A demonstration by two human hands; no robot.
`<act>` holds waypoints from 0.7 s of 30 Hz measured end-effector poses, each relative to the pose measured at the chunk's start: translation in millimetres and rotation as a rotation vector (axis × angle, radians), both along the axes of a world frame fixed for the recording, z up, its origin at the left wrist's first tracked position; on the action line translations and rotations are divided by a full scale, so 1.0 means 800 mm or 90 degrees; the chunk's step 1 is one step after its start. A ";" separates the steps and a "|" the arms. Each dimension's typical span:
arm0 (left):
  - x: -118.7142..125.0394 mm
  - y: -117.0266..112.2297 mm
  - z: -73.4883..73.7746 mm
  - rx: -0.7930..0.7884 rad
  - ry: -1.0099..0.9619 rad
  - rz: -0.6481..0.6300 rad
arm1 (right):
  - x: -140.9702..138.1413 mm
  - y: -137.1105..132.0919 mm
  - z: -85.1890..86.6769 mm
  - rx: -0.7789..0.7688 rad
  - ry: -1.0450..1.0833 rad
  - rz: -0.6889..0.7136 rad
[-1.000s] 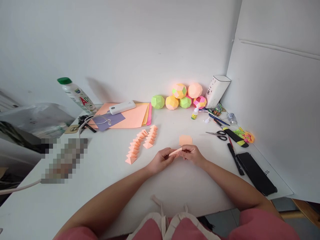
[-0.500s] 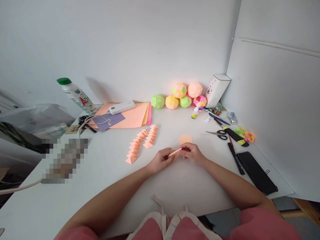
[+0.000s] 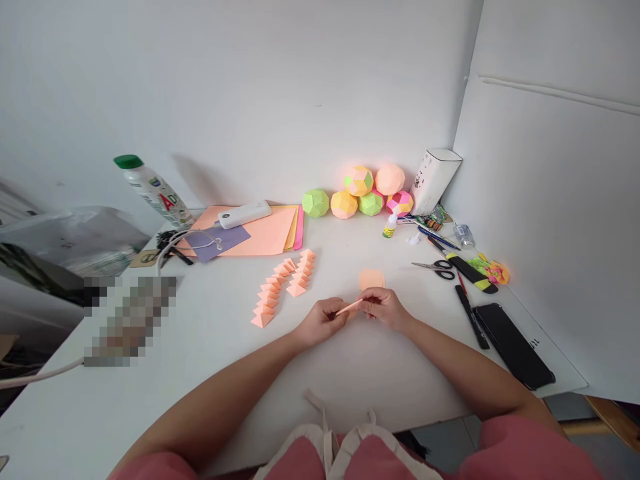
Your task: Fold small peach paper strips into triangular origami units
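A small folded piece of peach paper [image 3: 349, 307] is pinched between my two hands, seen nearly edge-on. My left hand [image 3: 324, 321] grips its left end, thumb on top. At the other end, the fingers of my right hand [image 3: 384, 307] are closed on it. Just beyond my right hand lies a stack of square peach paper [image 3: 372, 278], partly covered by the fingers. To the left of my hands, folded peach paper units stand in two rows, a longer row [image 3: 269, 293] and a shorter row [image 3: 302, 273].
Faceted paper balls [image 3: 359, 181] are piled against the wall, near a small glue bottle [image 3: 390, 225]. On the right lie scissors [image 3: 440, 267], a utility knife [image 3: 470, 272] and a black phone [image 3: 514, 345]. Coloured sheets [image 3: 270, 237] with a white power bank [image 3: 245, 215] lie back left, beside a bottle [image 3: 155, 193].
The folded paper has tilted slightly flatter and sits a little lower between my hands. Both hands stay in nearly the same place.
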State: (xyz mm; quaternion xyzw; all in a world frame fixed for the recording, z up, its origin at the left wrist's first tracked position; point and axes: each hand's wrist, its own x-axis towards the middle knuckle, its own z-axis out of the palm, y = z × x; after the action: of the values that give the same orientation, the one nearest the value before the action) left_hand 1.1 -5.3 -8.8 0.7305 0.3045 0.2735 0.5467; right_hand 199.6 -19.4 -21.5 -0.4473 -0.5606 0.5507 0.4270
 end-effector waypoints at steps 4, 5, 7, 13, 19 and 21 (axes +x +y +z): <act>0.000 0.001 -0.001 0.007 0.003 0.002 | -0.001 0.000 0.002 0.003 -0.005 -0.001; 0.000 0.001 -0.001 0.009 0.005 0.003 | -0.001 0.000 0.003 0.004 -0.008 0.000; 0.000 0.001 -0.002 0.012 0.006 0.003 | -0.001 -0.001 0.003 0.006 -0.016 0.003; 0.001 0.001 -0.004 0.013 0.003 0.003 | 0.000 -0.002 0.006 0.005 -0.033 0.001; 0.000 0.002 -0.005 -0.006 -0.006 0.005 | 0.000 0.000 0.009 0.005 -0.032 0.009; 0.000 0.002 -0.005 -0.033 -0.013 0.005 | 0.001 0.000 0.008 0.007 -0.030 0.013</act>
State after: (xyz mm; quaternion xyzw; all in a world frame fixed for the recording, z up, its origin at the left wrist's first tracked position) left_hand 1.0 -3.7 -12.5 0.7121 0.3088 0.2750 0.5674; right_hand 200.2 -19.4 -15.1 -0.4523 -0.5782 0.5411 0.4103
